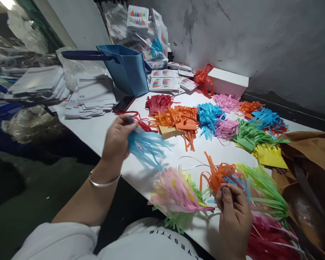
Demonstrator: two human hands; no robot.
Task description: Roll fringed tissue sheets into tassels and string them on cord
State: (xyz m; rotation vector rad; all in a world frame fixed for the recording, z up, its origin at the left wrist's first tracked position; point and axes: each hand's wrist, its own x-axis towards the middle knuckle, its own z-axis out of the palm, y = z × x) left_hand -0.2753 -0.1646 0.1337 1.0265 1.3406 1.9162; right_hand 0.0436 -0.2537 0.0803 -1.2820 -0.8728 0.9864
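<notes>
My left hand (118,136) is closed on a light-blue tissue-paper tassel (148,144), its cut strips hanging out to the right above the table. The fingers of my right hand (234,211) are pinched together just in front of an orange tassel (222,175). A thin dark bit shows at those fingertips, too small to name. Between my hands, a pink tassel (176,191) lies at the table's near edge, with yellow and green strips about it. Light-green strips (265,187) and a red tassel (271,245) lie right of my right hand. A thin silvery cord (192,157) loops on the table.
Bundles of fringed paper, including orange (188,115), blue (208,117) and green (253,133), line the far side of the white table (89,131). Behind stand a blue bag (127,68), printed packets (165,83) and a white box (229,81). A brown bag (314,155) sits at right.
</notes>
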